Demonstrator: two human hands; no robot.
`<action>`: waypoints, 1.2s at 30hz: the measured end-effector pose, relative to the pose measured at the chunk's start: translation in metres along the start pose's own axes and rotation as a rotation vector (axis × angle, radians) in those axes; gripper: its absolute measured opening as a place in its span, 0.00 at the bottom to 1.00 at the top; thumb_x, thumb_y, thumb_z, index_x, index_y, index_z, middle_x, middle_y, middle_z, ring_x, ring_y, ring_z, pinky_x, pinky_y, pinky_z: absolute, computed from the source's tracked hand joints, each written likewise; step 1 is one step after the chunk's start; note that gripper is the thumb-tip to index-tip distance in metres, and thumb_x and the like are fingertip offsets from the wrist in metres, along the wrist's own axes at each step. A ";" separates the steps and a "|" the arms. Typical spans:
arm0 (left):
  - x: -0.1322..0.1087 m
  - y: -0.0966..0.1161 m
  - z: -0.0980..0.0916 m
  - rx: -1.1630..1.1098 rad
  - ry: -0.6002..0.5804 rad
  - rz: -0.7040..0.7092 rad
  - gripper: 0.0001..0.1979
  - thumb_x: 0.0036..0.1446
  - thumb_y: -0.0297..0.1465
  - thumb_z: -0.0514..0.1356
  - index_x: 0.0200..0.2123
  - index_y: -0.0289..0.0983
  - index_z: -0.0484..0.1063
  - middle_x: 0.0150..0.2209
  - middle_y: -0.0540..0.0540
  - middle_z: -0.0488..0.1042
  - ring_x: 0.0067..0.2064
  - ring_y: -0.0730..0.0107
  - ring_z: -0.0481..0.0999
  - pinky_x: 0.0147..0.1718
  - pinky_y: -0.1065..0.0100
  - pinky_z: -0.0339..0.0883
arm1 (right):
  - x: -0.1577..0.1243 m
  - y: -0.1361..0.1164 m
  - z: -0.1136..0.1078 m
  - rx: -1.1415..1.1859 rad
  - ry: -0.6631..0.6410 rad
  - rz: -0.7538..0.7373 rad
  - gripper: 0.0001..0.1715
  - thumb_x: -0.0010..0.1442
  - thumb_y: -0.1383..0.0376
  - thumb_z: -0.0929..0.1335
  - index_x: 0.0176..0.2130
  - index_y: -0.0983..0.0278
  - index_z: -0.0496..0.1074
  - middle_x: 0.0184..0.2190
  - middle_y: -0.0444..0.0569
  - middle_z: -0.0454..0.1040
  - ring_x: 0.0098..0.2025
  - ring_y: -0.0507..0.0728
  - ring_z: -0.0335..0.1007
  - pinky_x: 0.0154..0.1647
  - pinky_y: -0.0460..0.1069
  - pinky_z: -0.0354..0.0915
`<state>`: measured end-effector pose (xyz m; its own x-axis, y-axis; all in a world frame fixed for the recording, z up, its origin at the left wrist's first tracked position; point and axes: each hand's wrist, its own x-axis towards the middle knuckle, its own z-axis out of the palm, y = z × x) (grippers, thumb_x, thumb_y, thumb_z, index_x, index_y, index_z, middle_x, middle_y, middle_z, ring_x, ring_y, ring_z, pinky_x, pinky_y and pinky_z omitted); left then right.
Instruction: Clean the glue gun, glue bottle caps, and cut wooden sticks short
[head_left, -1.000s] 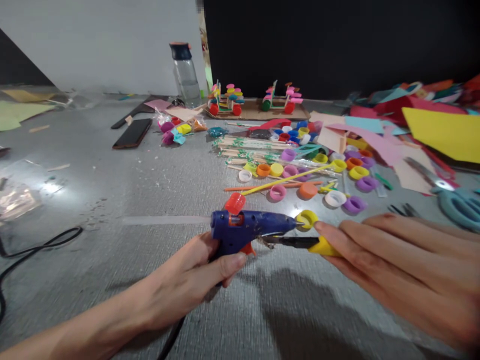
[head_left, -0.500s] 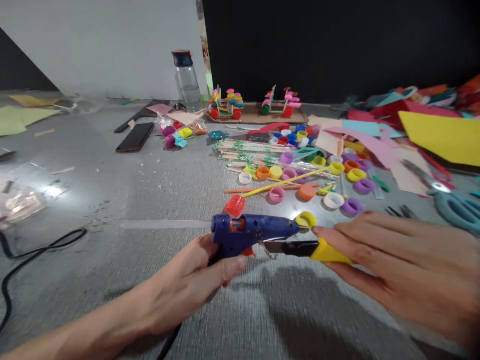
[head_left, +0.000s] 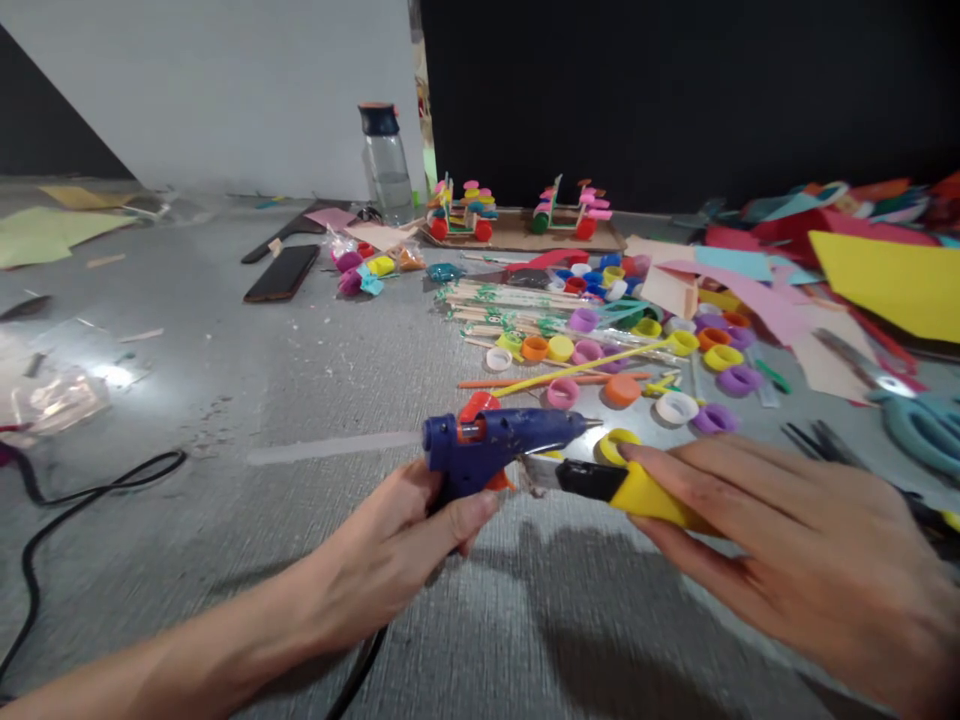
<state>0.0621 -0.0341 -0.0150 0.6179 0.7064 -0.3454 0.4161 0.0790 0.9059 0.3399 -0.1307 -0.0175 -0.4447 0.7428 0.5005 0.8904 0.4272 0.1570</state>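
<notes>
My left hand [head_left: 390, 555] is closed round the handle of a blue hot glue gun [head_left: 499, 445], whose nozzle points right. A clear glue stick [head_left: 330, 447] sticks out of its back. My right hand [head_left: 795, 560] grips a yellow utility knife [head_left: 622, 487]; its black tip and blade sit just under the gun's nozzle, against the trigger area. A yellow bottle cap [head_left: 619, 443] lies on the table right behind the knife, and a red cap [head_left: 476, 405] sits behind the gun.
Several coloured caps [head_left: 660, 360], wooden sticks [head_left: 510, 305], straws, paper scraps [head_left: 885, 270] and scissors [head_left: 919, 420] crowd the right half. At the back stand a water bottle [head_left: 386, 165], cap-and-stick models [head_left: 517, 205] and a phone [head_left: 283, 272]. A black cord [head_left: 90, 490] lies at left.
The knife's tip has slid further left under the glue gun's nozzle. The view has drifted a little, and the gun has tilted slightly.
</notes>
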 end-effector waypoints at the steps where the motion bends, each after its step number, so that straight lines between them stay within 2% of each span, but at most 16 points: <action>1: 0.000 0.000 0.000 0.015 0.010 0.021 0.14 0.65 0.44 0.57 0.40 0.39 0.72 0.29 0.51 0.66 0.32 0.68 0.63 0.31 0.67 0.58 | 0.001 -0.001 0.000 -0.003 -0.002 0.011 0.17 0.66 0.63 0.69 0.53 0.64 0.72 0.40 0.49 0.80 0.38 0.58 0.78 0.35 0.51 0.71; 4: 0.001 0.000 0.001 0.054 0.054 0.101 0.14 0.65 0.43 0.58 0.45 0.42 0.76 0.32 0.50 0.70 0.34 0.67 0.66 0.34 0.68 0.60 | 0.001 -0.006 0.000 0.009 -0.021 0.022 0.17 0.68 0.61 0.67 0.54 0.65 0.71 0.40 0.50 0.79 0.38 0.57 0.77 0.34 0.52 0.68; 10: 0.003 0.000 0.004 0.073 0.170 0.169 0.11 0.64 0.41 0.60 0.41 0.41 0.78 0.27 0.51 0.69 0.30 0.67 0.64 0.36 0.67 0.63 | 0.003 -0.014 0.001 0.052 -0.044 0.052 0.17 0.70 0.61 0.65 0.53 0.68 0.72 0.41 0.52 0.79 0.38 0.58 0.78 0.34 0.53 0.69; 14: 0.005 -0.002 0.007 0.046 0.192 0.188 0.10 0.63 0.40 0.61 0.40 0.42 0.78 0.28 0.50 0.71 0.32 0.65 0.67 0.39 0.66 0.65 | 0.006 -0.018 0.000 0.059 -0.040 0.052 0.18 0.71 0.61 0.63 0.54 0.68 0.71 0.39 0.53 0.80 0.36 0.58 0.78 0.34 0.53 0.70; 17: 0.008 -0.009 0.006 0.052 0.196 0.207 0.12 0.64 0.42 0.60 0.42 0.42 0.78 0.33 0.49 0.75 0.37 0.64 0.71 0.43 0.66 0.67 | 0.006 -0.021 0.002 0.083 -0.039 0.093 0.17 0.72 0.60 0.62 0.52 0.68 0.71 0.38 0.53 0.80 0.33 0.58 0.78 0.31 0.53 0.70; 20: 0.007 -0.017 0.005 0.110 0.214 0.211 0.13 0.66 0.42 0.58 0.47 0.43 0.76 0.41 0.47 0.78 0.43 0.62 0.73 0.47 0.64 0.66 | 0.009 -0.024 0.003 0.144 -0.033 0.124 0.17 0.72 0.60 0.62 0.52 0.67 0.70 0.40 0.54 0.81 0.35 0.58 0.79 0.32 0.52 0.73; 24: 0.001 -0.023 0.004 0.135 0.258 0.174 0.13 0.66 0.41 0.57 0.48 0.42 0.76 0.43 0.45 0.79 0.46 0.59 0.74 0.49 0.62 0.67 | 0.018 -0.030 0.001 0.334 -0.043 0.171 0.12 0.72 0.62 0.61 0.49 0.63 0.70 0.37 0.49 0.81 0.31 0.53 0.79 0.29 0.46 0.73; 27: -0.002 -0.025 0.004 0.105 0.284 0.182 0.11 0.66 0.39 0.58 0.45 0.42 0.76 0.42 0.44 0.78 0.45 0.59 0.74 0.49 0.62 0.68 | 0.024 -0.037 0.000 0.453 -0.037 0.271 0.10 0.72 0.61 0.61 0.44 0.60 0.70 0.34 0.46 0.81 0.31 0.52 0.79 0.26 0.43 0.72; 29: -0.002 -0.026 0.005 0.069 0.291 0.204 0.10 0.65 0.38 0.59 0.44 0.42 0.76 0.42 0.43 0.78 0.45 0.58 0.74 0.48 0.61 0.68 | 0.026 -0.042 0.000 0.579 -0.046 0.337 0.10 0.72 0.61 0.62 0.39 0.58 0.70 0.28 0.42 0.78 0.27 0.51 0.76 0.23 0.42 0.69; 33: 0.001 -0.024 0.005 0.021 0.324 0.235 0.09 0.65 0.37 0.59 0.44 0.41 0.74 0.41 0.43 0.77 0.43 0.60 0.74 0.46 0.61 0.69 | 0.027 -0.048 0.002 0.899 -0.138 0.438 0.14 0.72 0.63 0.60 0.34 0.59 0.68 0.20 0.37 0.70 0.19 0.47 0.67 0.18 0.41 0.63; 36: 0.004 -0.018 0.007 0.010 0.320 0.262 0.07 0.65 0.36 0.58 0.41 0.40 0.73 0.38 0.45 0.76 0.40 0.63 0.74 0.42 0.63 0.70 | 0.026 -0.053 0.004 1.097 -0.244 0.564 0.18 0.74 0.58 0.59 0.35 0.59 0.69 0.20 0.39 0.70 0.21 0.47 0.67 0.20 0.42 0.62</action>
<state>0.0614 -0.0378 -0.0341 0.4655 0.8850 -0.0086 0.2796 -0.1378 0.9502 0.2807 -0.1320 -0.0161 -0.1402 0.9870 0.0790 0.4648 0.1361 -0.8749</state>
